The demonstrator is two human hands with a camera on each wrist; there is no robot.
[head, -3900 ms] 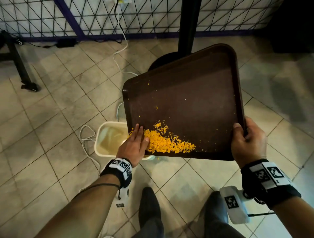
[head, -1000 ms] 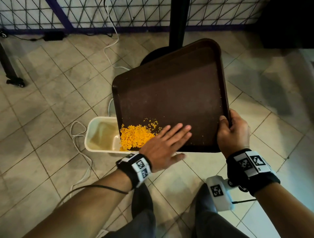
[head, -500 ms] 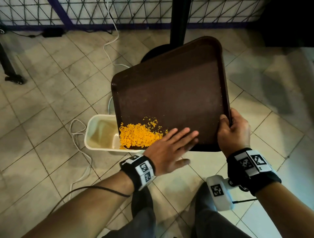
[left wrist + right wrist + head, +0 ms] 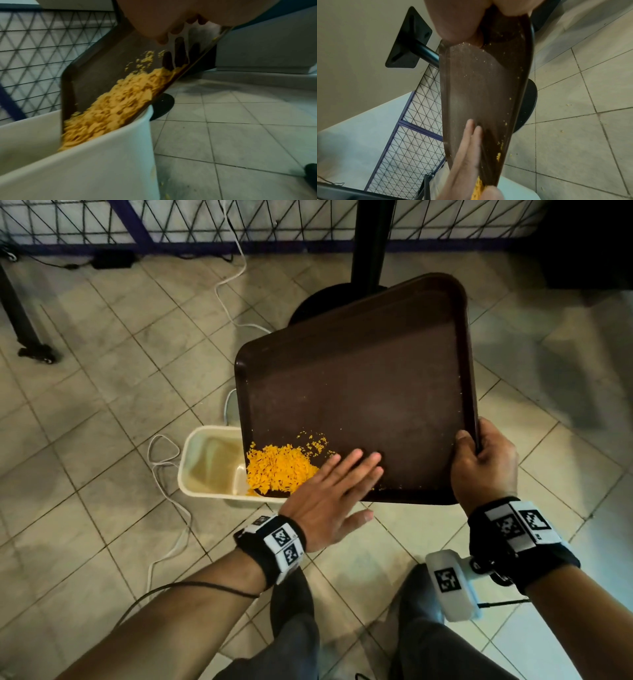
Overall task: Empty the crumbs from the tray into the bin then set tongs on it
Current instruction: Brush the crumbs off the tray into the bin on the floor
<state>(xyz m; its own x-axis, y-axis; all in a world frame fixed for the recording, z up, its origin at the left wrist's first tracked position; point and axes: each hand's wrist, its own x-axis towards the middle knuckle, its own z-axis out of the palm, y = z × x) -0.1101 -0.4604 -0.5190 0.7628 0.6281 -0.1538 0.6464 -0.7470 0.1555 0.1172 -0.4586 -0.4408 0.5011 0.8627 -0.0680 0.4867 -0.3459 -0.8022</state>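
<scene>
Tray [image 4: 359,392] tilts over bin [image 4: 209,463]; our right hand [image 4: 483,467] clamps its rim, left hand [image 4: 329,494] flat, sweeping crumbs [image 4: 277,470]. We judge it stiff, light, slick; hold by rim.

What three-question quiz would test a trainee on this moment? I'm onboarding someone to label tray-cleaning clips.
1. True or false: the right hand grips the tray by its rim.
2. Where does the pile of crumbs lie? A) the tray's far corner B) the tray's low corner over the bin C) the floor
3. Fill in: the left hand lies flat, fingers ____.

Key: 1 true; 2 B; 3 straight
</scene>
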